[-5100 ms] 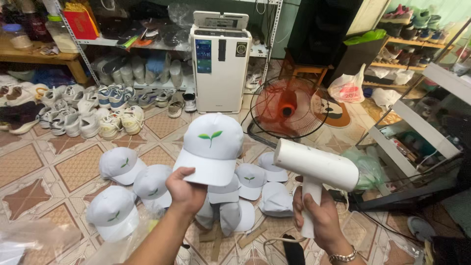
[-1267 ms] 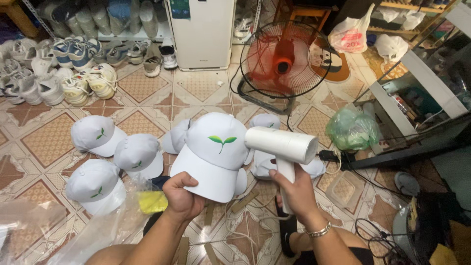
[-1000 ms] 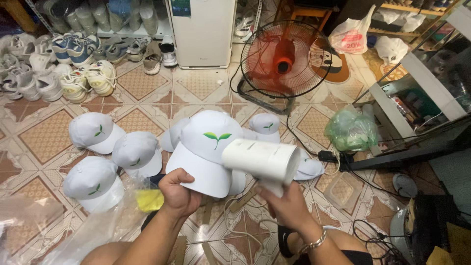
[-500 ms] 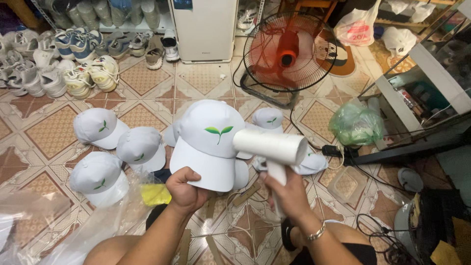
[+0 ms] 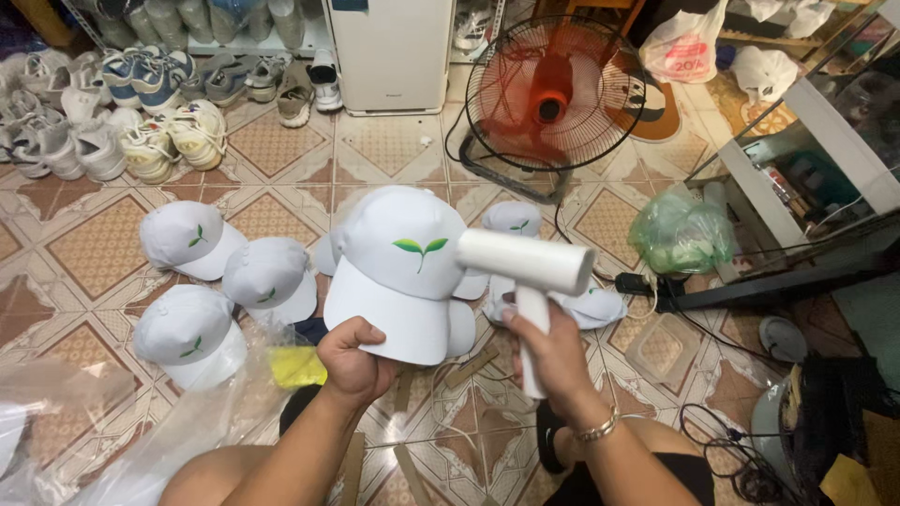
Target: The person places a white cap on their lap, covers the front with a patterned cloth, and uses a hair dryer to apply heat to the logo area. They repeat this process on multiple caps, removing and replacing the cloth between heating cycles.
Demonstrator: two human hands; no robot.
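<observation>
My left hand (image 5: pixel 354 360) grips the brim of a white cap (image 5: pixel 398 267) with a green leaf emblem, held up over the tiled floor. My right hand (image 5: pixel 553 351) holds a white hair dryer (image 5: pixel 530 272) by its handle. The dryer's barrel lies sideways, its left end close to the cap's emblem. Several more white caps lie on the floor, three at the left (image 5: pixel 230 281) and others partly hidden behind the held cap (image 5: pixel 511 220).
A red floor fan (image 5: pixel 553 94) stands behind the caps, beside a white appliance (image 5: pixel 389 52). Sneakers (image 5: pixel 122 103) line the far left. A green plastic bag (image 5: pixel 680 234), cables (image 5: pixel 731 450) and a metal stand sit right. Clear plastic bags (image 5: pixel 112 422) lie lower left.
Over the earlier frames the dryer swung from pointing toward me to lying sideways at the cap's emblem. The cap stays gripped in my left hand, lowered closer over the floor caps.
</observation>
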